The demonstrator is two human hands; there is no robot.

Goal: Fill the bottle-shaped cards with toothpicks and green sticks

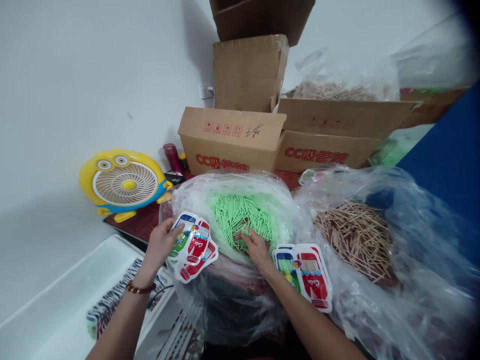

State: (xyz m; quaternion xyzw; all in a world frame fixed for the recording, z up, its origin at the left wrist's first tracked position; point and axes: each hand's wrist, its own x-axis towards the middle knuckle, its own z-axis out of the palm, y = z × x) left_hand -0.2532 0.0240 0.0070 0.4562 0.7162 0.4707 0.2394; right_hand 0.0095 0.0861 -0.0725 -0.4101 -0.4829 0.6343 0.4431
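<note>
Several flat, red-and-blue plastic pouches (198,242), pinched by the left hand (163,241); right hand (256,249), its fingers' grip indiscernible, among slender green sticks (242,212) inside a clear plastic bag (193,192); light handling should limit breakage.

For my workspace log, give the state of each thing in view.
Left hand: grip closed on packets
Right hand: in the green sticks, grip unclear
Green sticks: loose in open left bag
Brown sticks: loose in open right bag
Packets at right: overlapping
Fan: upright, running or not unclear
Left printed box: flap raised
Right printed box: open
White tub: uncovered
</note>
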